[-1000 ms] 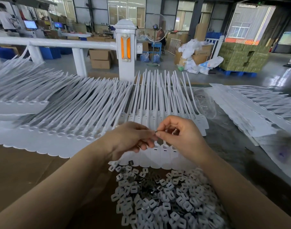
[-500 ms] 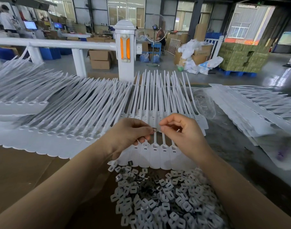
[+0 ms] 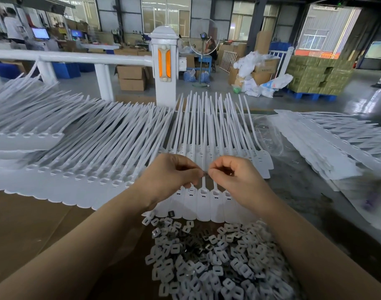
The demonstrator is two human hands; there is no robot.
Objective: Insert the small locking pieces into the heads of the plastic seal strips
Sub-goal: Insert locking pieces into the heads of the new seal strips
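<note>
Both hands have drifted up a touch from a second ago, off the near heads and over the strip stems, and the little piece passed between them is now right at the fingertips. The left hand (image 3: 168,176) and the right hand (image 3: 232,178) meet knuckle to knuckle, each pinching one small dark locking piece (image 3: 205,174) between thumb and forefinger; the other fingers are curled in. It hangs above the strips (image 3: 204,195), not yet in any head. Directly below, the near row of heads (image 3: 203,192) shows open rectangular slots, so by my read these ones are still waiting for inserts; whether the rows fanned out to the left (image 3: 77,169) or the stacks far right (image 3: 328,148) are filled, I cannot tell from here. Close to the body lies the pile (image 3: 211,256) of loose pieces, white frames with some dark metal bits mixed in, and it is a big pile. Judging by that, there is plenty of work left; this looks like one piece being readied.
</note>
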